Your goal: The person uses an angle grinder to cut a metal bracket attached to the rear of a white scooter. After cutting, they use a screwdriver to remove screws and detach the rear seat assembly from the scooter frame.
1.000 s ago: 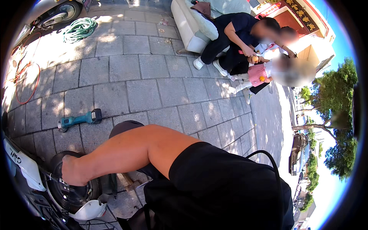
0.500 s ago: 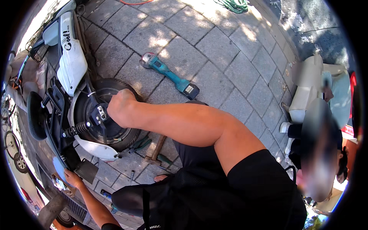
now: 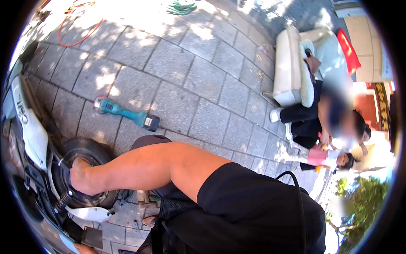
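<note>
My right hand (image 3: 81,175) is closed at the hub of the black-tyred wheel (image 3: 82,146) of a scooter lying on its side. What its fingers grip, if anything, is hidden from here. A coil-spring shock absorber (image 3: 63,200) runs just below that hand, and a white fender (image 3: 89,213) curves along the wheel's near side. Of my left hand (image 3: 84,249), only a sliver shows at the lower edge, beside the scooter's frame; its fingers are hidden. A teal cordless angle grinder (image 3: 127,113) lies on the paving beyond the wheel.
Partly behind my leg lies a wooden-handled hammer (image 3: 144,197). An orange hose (image 3: 80,44) and a coiled green hose (image 3: 181,7) are at the far side. A pale armchair (image 3: 287,67) stands to the right, with people near it.
The view has swung to the right, so scooter and grinder appear further left and lower. My right hand stays at the wheel hub; my left hand has mostly left the picture.
</note>
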`<move>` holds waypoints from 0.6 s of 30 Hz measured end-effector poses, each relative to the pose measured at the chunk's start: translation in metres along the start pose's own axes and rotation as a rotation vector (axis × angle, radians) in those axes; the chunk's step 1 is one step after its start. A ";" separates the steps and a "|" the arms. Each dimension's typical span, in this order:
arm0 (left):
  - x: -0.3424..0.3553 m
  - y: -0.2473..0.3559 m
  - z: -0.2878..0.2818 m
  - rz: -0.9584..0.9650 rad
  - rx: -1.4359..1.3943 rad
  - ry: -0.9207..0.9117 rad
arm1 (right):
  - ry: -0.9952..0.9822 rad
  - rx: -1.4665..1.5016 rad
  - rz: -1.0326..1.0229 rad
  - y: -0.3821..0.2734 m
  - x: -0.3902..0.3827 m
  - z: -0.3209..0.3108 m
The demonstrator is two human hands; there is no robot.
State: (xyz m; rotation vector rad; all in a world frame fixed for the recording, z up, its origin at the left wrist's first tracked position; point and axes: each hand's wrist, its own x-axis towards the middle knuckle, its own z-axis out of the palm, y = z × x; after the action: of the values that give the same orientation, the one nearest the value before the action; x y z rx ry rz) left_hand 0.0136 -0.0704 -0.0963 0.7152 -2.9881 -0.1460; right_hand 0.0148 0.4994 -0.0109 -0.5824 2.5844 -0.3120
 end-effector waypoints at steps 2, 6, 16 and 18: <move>-0.025 0.017 -0.016 0.048 0.083 0.077 | 0.072 0.015 0.104 0.015 -0.020 -0.012; -0.036 0.068 0.000 0.206 0.113 0.104 | 0.284 0.096 0.279 0.011 -0.050 -0.026; -0.010 0.118 0.055 0.377 0.030 0.011 | 0.302 0.222 0.509 -0.016 -0.169 -0.032; -0.005 0.121 0.060 0.384 0.020 0.004 | 0.326 0.236 0.530 -0.021 -0.171 -0.029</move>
State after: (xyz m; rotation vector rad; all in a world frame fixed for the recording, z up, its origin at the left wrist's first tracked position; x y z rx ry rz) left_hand -0.0410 0.0439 -0.1432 0.1319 -3.0555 -0.0926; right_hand 0.1442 0.5617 0.0884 0.2612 2.8247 -0.5516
